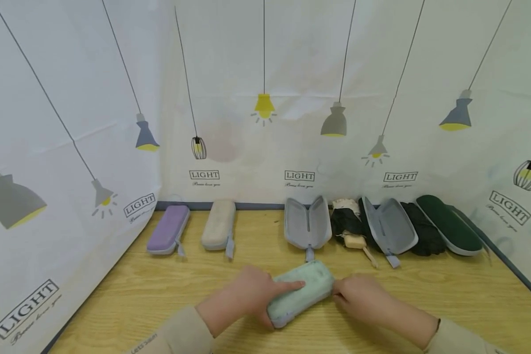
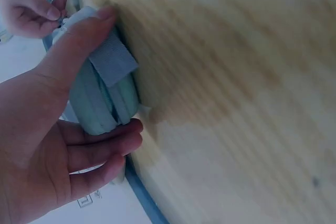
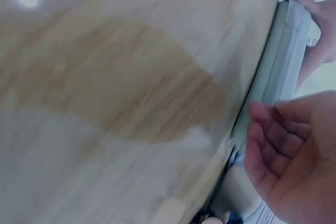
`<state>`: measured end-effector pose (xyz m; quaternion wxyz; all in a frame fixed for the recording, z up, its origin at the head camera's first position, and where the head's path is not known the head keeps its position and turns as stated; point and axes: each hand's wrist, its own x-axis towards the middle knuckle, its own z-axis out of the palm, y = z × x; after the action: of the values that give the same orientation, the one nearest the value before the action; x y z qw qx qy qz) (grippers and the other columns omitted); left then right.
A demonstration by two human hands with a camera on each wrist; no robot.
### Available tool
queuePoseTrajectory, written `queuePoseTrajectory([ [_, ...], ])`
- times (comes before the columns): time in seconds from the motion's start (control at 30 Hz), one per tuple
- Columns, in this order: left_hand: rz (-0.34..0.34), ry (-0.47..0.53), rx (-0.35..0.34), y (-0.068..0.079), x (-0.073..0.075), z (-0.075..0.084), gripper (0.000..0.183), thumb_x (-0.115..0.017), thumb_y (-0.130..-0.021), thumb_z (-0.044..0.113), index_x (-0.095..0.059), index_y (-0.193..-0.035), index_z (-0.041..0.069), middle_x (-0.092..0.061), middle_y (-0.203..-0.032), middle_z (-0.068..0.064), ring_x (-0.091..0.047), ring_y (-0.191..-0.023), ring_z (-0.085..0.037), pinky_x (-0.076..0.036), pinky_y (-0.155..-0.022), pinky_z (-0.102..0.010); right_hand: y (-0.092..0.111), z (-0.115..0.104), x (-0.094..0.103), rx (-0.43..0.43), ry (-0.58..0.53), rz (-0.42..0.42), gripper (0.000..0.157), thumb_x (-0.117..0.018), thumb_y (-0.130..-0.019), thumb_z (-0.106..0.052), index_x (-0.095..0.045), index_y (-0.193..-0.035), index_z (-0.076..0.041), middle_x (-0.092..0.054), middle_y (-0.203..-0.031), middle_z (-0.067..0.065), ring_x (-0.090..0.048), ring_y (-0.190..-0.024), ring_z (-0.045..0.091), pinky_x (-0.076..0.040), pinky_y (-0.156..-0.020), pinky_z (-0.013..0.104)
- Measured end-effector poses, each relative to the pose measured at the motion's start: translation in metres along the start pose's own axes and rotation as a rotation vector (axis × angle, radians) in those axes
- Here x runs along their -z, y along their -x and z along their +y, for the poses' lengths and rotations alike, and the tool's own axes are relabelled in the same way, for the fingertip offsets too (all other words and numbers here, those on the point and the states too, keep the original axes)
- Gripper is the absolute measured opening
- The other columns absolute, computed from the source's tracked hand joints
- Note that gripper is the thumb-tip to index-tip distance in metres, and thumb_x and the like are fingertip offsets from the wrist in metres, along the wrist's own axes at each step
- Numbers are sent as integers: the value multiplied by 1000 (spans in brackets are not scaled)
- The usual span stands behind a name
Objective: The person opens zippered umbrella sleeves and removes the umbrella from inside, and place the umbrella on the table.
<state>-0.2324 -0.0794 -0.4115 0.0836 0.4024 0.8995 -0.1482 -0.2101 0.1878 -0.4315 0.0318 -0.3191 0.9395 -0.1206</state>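
Note:
A mint-green zippered case point(image 1: 310, 296) lies slantwise on the wooden table in the head view, looking closed. My left hand point(image 1: 252, 292) grips its left end, index finger stretched along the top. In the left wrist view the left thumb presses a grey fabric tab point(image 2: 114, 62) at that end, while the other fingers curl under the green case point(image 2: 86, 106). At the opposite end my right hand point(image 1: 363, 299) pinches the small zipper pull, mostly hidden by the fingertips. The right wrist view shows thumb and index finger together against the case edge point(image 3: 270, 72).
Behind stand a purple case point(image 1: 169, 230), a beige case point(image 1: 219, 225) and two open grey-lined cases point(image 1: 297, 223). Among them sit a black folded bundle with a beige handle point(image 1: 355, 241), another black bundle point(image 1: 422, 231) and a dark green case point(image 1: 449, 227). A lamp-printed sheet point(image 1: 248, 59) encloses the table.

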Motion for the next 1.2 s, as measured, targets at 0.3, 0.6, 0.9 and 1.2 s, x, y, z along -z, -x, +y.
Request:
queuePoseTrajectory([
  [0.3,61,91,20,-12,2,27,108,-74,-64,74,-19,-152,47,-47,-59,5,-44,-50,-12,-36,-43,-30,0,-21,-2,121,-21,-72,15,-67,-91,-15,-58,-79,-20,-54,-70,-13,-52,-61,3,-44,-54,28],
  [0.6,47,86,118,-24,10,48,113,-74,-58,77,-21,-153,45,-49,-61,3,-44,-52,-10,-36,-45,-30,11,-18,-1,113,-66,-90,15,-67,-91,-16,-60,-80,-20,-53,-70,-15,-52,-63,1,-44,-55,28],
  [0.9,122,87,163,-23,12,63,114,-76,-55,76,-30,-152,38,-45,-55,5,-42,-47,-11,-35,-42,-29,23,-14,2,-50,-191,-84,9,-68,-91,-18,-64,-84,-21,-56,-73,-17,-52,-63,0,-46,-56,29],
  [1.2,125,287,197,-18,10,57,123,-85,-54,65,-29,-154,20,-63,-92,-5,-59,-74,-15,-50,-61,-29,22,-26,9,-217,-220,35,25,-72,-89,-29,-59,-103,-14,-58,-96,-5,-59,-79,11,-50,-66,34],
])
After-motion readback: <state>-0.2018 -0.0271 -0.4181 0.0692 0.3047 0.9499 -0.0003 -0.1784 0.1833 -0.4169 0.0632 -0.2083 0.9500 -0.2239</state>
